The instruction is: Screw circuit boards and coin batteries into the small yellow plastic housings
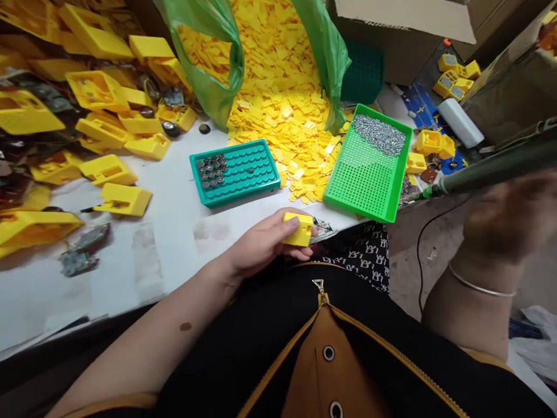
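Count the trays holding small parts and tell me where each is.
2. The teal tray, holding dark round parts, sits beyond the left hand; the bright green perforated tray, holding silver metal parts, lies right of it. Others may be hidden behind the green plastic bag.

Assy workshop, yellow housings (136, 201), tray (361, 183) w/ metal pcs (379, 134)

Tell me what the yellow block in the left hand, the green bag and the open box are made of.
Yellow block in the left hand: probably hard plastic, smooth and moulded-looking. Green bag: thin plastic film, glossy, creased and partly see-through. Open box: cardboard, judging by its matt brown flap.
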`<move>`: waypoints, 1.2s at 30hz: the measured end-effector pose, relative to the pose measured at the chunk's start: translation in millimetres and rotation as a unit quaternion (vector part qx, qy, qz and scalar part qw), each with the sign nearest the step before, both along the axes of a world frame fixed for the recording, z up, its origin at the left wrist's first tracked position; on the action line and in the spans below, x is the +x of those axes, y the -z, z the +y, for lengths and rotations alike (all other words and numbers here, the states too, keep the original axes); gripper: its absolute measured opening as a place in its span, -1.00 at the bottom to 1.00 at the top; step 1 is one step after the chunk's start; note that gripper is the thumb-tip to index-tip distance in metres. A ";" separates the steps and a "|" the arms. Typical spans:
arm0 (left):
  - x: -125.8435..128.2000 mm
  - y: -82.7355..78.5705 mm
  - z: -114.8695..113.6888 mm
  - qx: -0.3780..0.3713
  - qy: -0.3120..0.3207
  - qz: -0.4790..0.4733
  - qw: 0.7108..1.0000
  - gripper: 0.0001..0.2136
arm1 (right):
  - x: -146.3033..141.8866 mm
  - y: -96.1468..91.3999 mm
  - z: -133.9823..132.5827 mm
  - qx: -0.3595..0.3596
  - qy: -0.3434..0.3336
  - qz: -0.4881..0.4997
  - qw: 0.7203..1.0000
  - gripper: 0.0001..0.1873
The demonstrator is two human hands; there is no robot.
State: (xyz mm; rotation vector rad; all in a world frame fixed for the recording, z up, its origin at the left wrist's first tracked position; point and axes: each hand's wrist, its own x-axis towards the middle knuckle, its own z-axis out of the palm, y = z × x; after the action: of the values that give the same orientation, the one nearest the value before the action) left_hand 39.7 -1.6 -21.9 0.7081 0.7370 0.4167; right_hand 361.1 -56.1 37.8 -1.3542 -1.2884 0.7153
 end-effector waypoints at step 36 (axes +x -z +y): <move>47.1 6.5 19.6 -0.104 0.052 0.001 0.993 -0.64 | -40.8 55.3 120.3 0.217 0.054 0.031 0.974 -0.70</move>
State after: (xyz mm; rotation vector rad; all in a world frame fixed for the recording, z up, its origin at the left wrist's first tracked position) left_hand 86.7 18.0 -28.5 0.5478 0.7304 0.2404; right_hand 320.3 64.2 -17.5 -1.0268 -1.2233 0.3680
